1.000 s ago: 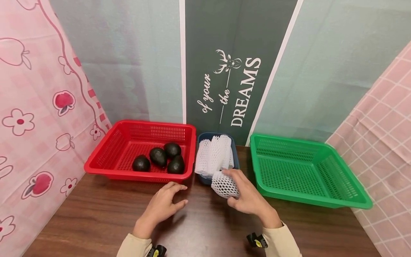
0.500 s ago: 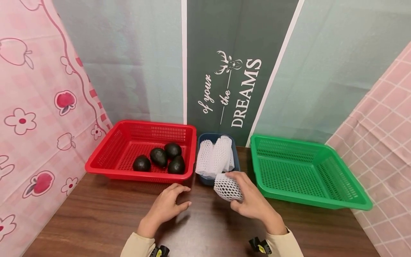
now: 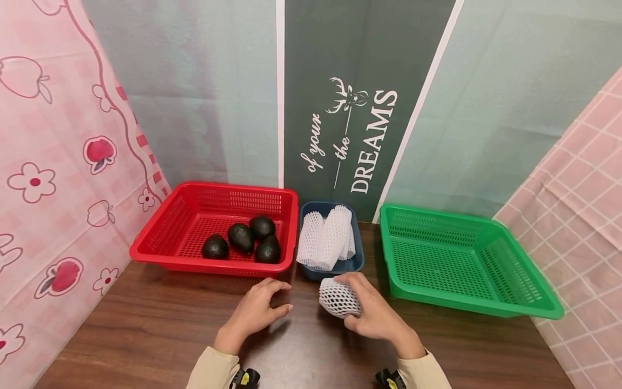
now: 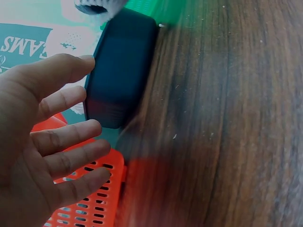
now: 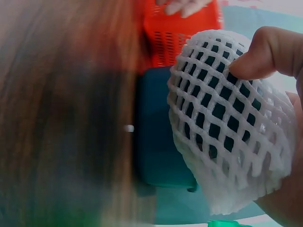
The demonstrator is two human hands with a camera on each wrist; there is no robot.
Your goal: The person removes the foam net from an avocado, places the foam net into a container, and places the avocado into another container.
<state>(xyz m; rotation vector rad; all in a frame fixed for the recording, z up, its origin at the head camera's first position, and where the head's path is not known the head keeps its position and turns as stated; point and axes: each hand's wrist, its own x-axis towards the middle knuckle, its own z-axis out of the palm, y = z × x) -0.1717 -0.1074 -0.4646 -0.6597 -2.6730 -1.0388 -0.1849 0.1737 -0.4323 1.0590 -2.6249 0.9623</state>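
My right hand (image 3: 371, 310) grips an avocado wrapped in a white foam net (image 3: 338, 298), held in front of the small blue basket. In the right wrist view the dark fruit shows through the mesh of the foam net (image 5: 220, 104), with the thumb pressed on it. My left hand (image 3: 255, 308) holds nothing; its fingers are relaxed and spread, close to the front of the red basket (image 3: 204, 267). Several bare avocados (image 3: 240, 238) lie in that basket. White foam net sleeves (image 3: 323, 237) fill much of the blue basket (image 3: 358, 254).
A green basket (image 3: 466, 305) stands on the right with nothing in it. All three baskets rest on a brown wooden table (image 3: 311, 351). Behind them hangs a grey-green cloth (image 3: 233, 108), with pink patterned cloths (image 3: 58, 162) at the sides.
My right hand has brought the netted avocado slightly toward me, away from the blue basket's front edge. The left hand has shifted a little to the right in view.
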